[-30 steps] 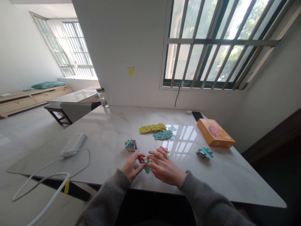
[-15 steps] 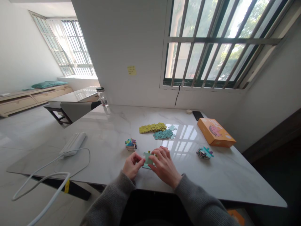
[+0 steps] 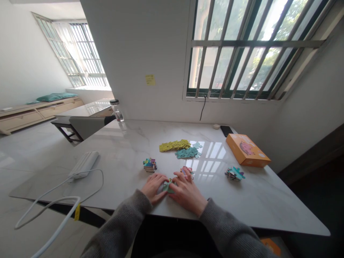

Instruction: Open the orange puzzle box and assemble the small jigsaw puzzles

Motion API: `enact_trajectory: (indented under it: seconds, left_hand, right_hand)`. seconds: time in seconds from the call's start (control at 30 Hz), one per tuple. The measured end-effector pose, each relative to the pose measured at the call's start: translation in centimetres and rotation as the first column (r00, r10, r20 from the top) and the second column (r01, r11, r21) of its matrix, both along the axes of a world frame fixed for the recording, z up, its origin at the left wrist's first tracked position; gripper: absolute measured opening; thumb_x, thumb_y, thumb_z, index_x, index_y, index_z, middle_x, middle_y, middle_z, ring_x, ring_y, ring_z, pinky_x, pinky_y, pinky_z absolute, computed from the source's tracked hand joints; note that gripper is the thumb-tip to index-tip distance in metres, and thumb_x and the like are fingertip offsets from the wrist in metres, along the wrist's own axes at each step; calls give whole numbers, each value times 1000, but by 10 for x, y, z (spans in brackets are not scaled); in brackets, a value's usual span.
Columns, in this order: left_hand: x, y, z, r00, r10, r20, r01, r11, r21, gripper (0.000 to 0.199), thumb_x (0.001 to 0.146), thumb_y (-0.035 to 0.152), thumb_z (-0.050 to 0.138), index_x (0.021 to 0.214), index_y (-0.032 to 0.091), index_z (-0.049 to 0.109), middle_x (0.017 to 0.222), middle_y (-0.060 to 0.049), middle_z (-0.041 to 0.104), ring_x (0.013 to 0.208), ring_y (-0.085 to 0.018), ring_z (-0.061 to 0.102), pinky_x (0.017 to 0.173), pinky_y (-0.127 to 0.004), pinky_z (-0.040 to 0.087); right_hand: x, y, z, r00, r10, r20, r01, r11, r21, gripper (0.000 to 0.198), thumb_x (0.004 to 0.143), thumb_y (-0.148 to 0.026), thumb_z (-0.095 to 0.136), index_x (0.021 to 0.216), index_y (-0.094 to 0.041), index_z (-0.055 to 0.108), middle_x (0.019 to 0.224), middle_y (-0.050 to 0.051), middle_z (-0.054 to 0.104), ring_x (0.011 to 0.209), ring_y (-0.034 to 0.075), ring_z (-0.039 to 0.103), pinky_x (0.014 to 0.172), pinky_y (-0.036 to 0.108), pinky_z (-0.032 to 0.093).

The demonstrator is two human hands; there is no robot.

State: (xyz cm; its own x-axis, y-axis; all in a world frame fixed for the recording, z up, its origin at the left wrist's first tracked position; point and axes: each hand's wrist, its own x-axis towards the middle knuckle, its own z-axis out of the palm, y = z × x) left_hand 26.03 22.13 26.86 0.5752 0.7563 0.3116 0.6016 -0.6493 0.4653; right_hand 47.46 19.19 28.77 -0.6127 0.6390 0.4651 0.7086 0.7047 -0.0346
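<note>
Pale green jigsaw puzzle pieces (image 3: 168, 186) lie at the table's near side, between my two hands. My left hand (image 3: 155, 187) is curled over their left side, thumb at the near edge and fingers at the far edge. From the right, my right hand (image 3: 187, 191) grips them with bent fingers, covering part of them. Just past its fingertips, a pink puzzle piece (image 3: 189, 169) shows partly. A small stack of colourful puzzle pieces (image 3: 149, 165) stands beyond my left hand. Another stack of pieces (image 3: 234, 173), teal on top, is off to the right.
Rows of yellow-green pieces (image 3: 174, 145) and teal pieces (image 3: 186, 153) overlap farther back. An orange box (image 3: 247, 150) and a black phone (image 3: 226, 130) occupy the right side. A white power strip (image 3: 85, 164) with a cable lies left; a clear bottle (image 3: 117, 111) stands at the far left corner.
The pale green piece, tilted up between my fingers before, now lies lower and flatter. My left hand has gone from a pinch to a flatter hold, and the pink piece has come into sight.
</note>
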Motion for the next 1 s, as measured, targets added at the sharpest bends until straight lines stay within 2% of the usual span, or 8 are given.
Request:
enact_trajectory:
  seconds: [0.17, 0.3, 0.43, 0.6, 0.7, 0.83, 0.93, 1.0]
  left_hand:
    - [6, 10, 2, 996, -14, -84, 11, 999, -31, 35, 73, 23, 67, 107, 23, 60, 103, -6, 61, 99, -27, 53, 88, -40, 42]
    - [7, 7, 0, 999, -32, 35, 35, 996, -77, 38, 68, 17, 65, 106, 21, 58, 102, -7, 55, 96, -25, 55, 87, -39, 47]
    - [6, -2, -3, 974, 7, 225, 21, 992, -123, 34, 78, 20, 59, 111, 21, 55, 105, -7, 58, 94, -23, 58, 86, -37, 50]
    - [3, -9, -5, 966, 86, 243, -45, 984, -173, 17, 87, 22, 50, 103, 20, 56, 86, -4, 63, 76, -19, 59, 73, -33, 50]
    - [2, -11, -5, 966, 47, 252, -6, 988, -157, 13, 88, 22, 49, 99, 20, 55, 85, -3, 60, 73, -18, 56, 70, -32, 49]
    - [4, -13, 0, 961, -58, 269, 85, 992, -91, 10, 89, 18, 47, 87, 20, 56, 86, -5, 57, 77, -18, 55, 72, -31, 49]
    - [7, -17, 9, 931, -19, 365, 49, 996, -74, 12, 92, 19, 45, 90, 19, 57, 88, -6, 56, 79, -17, 56, 71, -30, 51]
    - [8, -20, 16, 912, 17, 410, -12, 1000, -15, 11, 91, 21, 50, 99, 19, 57, 99, -8, 56, 84, -18, 57, 74, -32, 53]
  right_hand:
    - [1, 0, 0, 1000, -8, 5, 8, 1000, 2, 24, 83, -32, 75, 102, -25, 62, 102, 6, 68, 127, 29, 50, 119, 58, 16]
    - [0, 2, 3, 1000, -2, 10, 3, 1000, -26, 35, 80, -32, 78, 108, -23, 59, 103, 7, 66, 123, 29, 51, 118, 57, 20]
    - [-2, 1, 5, 1000, 0, 8, 0, 1000, -19, 30, 83, -32, 75, 106, -22, 58, 105, 8, 62, 114, 28, 53, 116, 57, 25]
    - [-1, -2, 3, 999, 11, -35, -11, 1000, -9, 19, 89, -26, 67, 106, -22, 58, 103, 6, 60, 109, 26, 52, 115, 53, 28]
    - [1, -4, 0, 997, 16, -81, -18, 1000, -22, 8, 95, -19, 56, 102, -22, 57, 100, 5, 61, 110, 24, 52, 115, 51, 26]
    - [0, -5, -1, 995, 44, -91, -48, 998, -39, 11, 96, -12, 51, 97, -22, 56, 94, 4, 62, 105, 22, 54, 112, 48, 27]
    - [-2, -5, 3, 970, 23, -242, -49, 993, -103, 13, 95, -11, 50, 95, -22, 56, 92, 3, 62, 98, 21, 54, 104, 43, 34]
    - [-3, -5, 10, 920, -11, -392, -61, 984, -169, 13, 94, -11, 49, 95, -22, 56, 91, 3, 62, 94, 21, 55, 98, 41, 38]
